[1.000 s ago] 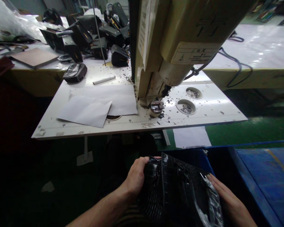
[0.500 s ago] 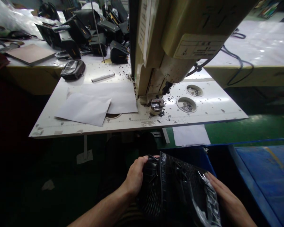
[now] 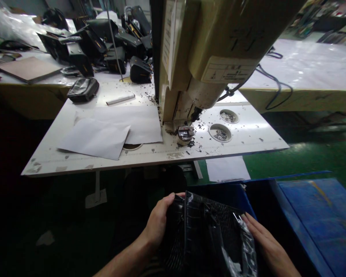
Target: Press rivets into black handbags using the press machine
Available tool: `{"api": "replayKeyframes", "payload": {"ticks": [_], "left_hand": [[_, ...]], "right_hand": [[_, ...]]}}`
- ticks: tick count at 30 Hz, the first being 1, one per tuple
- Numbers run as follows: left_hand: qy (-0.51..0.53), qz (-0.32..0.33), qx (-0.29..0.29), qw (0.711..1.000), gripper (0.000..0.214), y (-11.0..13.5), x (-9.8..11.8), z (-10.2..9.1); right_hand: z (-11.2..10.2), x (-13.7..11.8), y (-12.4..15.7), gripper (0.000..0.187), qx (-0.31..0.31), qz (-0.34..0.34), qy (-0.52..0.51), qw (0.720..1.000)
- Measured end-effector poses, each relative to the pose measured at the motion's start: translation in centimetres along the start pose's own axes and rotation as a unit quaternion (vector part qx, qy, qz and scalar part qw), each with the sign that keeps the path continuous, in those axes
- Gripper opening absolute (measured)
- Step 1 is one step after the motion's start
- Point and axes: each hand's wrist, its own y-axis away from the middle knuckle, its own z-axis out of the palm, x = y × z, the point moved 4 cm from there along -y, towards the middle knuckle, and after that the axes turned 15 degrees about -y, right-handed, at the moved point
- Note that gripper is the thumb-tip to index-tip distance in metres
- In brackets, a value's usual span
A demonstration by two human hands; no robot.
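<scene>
A glossy black handbag with a crocodile-like pattern [image 3: 197, 231] is held low in front of me, below the machine table's edge. My left hand [image 3: 158, 219] grips its left side, thumb on top and the other fingers mostly behind it. At the opposite side my right hand [image 3: 261, 234] holds the bag near its upper corner, fingers along the edge. Clear plastic wrap [image 3: 248, 246] covers a handle on the bag's right part. The lower part of the bag runs out of the picture.
A beige riveting-type machine [image 3: 184, 65] rises from a white table [image 3: 144, 156]. Small metal pieces fill two round cups [image 3: 220, 133]. White paper sheets [image 3: 98, 134], a pen [image 3: 120, 99] and a small dark case [image 3: 83, 89] lie left. Black bags [image 3: 115, 57] are piled behind; blue bins [image 3: 314, 215] stand right.
My view has turned slightly, so the table and machine sit further left. Both hands keep hold of the handbag, which appears a little further left and lower.
</scene>
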Motion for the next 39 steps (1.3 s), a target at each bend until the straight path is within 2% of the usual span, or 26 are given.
{"api": "replayKeyframes", "payload": {"ticks": [3, 6, 9, 11, 14, 18, 22, 28, 32, 35, 39], "left_hand": [[-0.107, 0.064, 0.006, 0.992, 0.043, -0.5, 0.2, -0.6], [-0.109, 0.077, 0.011, 0.991, 0.039, -0.8, -0.3, -0.9], [-0.112, 0.118, 0.043, 0.986, 0.026, -0.7, -0.4, -1.1], [-0.118, 0.126, 0.05, 0.984, 0.02, -0.6, -0.3, -1.2], [-0.108, 0.105, 0.024, 0.988, 0.021, -0.4, -0.2, -1.2], [-0.067, 0.116, -0.018, 0.991, 0.031, 0.0, 0.2, -1.2], [-0.098, 0.145, -0.028, 0.984, 0.025, 0.3, 0.4, -1.4], [-0.127, 0.134, -0.002, 0.983, 0.032, 0.5, 1.0, -1.1], [-0.153, 0.103, 0.03, 0.982, 0.035, 0.9, 1.3, -1.0], [-0.187, 0.036, 0.062, 0.98, 0.047, 0.5, 0.6, -2.2], [-0.265, 0.015, 0.097, 0.959, 0.053, -1.2, -0.4, -4.4]], "right_hand": [[0.6, -2.2, 0.9, 0.057, 0.038, -0.004, 0.017, 0.999], [2.0, -4.7, 1.8, 0.06, 0.002, 0.001, -0.008, 1.0], [2.9, -6.4, 2.3, 0.064, -0.027, 0.005, -0.034, 0.999], [3.0, -6.8, 2.3, 0.061, -0.045, 0.007, -0.049, 0.998], [3.0, -6.6, 2.2, 0.06, -0.075, 0.026, -0.079, 0.994], [2.9, -6.6, 2.3, 0.062, -0.067, 0.032, -0.084, 0.994], [2.9, -7.1, 2.5, 0.063, -0.058, 0.013, -0.068, 0.996], [3.1, -7.5, 2.6, 0.063, -0.046, -0.007, -0.063, 0.997], [3.4, -8.0, 3.8, 0.055, -0.039, -0.011, -0.13, 0.991], [3.6, -8.1, 4.6, 0.052, -0.038, -0.021, -0.168, 0.985], [3.8, -7.9, 5.0, 0.05, -0.041, -0.029, -0.211, 0.976]]}}
